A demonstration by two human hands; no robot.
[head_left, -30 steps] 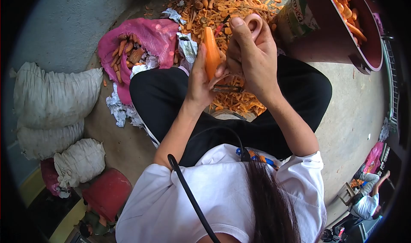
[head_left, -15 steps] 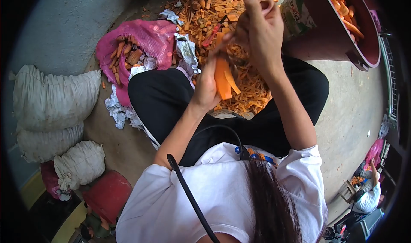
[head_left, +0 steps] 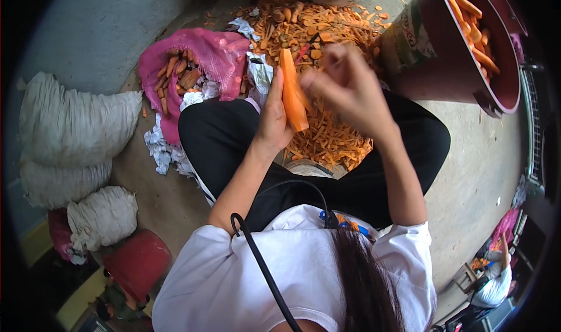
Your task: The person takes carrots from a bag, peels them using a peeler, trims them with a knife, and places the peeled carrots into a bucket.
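My left hand is closed around the side of a peeled carrot, which stands nearly upright with its narrow end away from me. Close to the carrot's right side is my right hand, smeared by motion, its fingers curled. What those fingers hold, if anything, I cannot make out. Beneath both hands spreads a heap of orange peelings mixed with carrot pieces. A red and black item lies on the heap beyond the carrot.
A pink mesh sack of unpeeled carrots lies open at left. At right, a dark red bucket holds peeled carrots. White sacks and a red bucket stand left. Another person sits far right.
My right hand has come down and toward me, alongside the carrot. The carrot has turned more upright in my left hand, and the strip that hung at its lower right no longer shows plainly.
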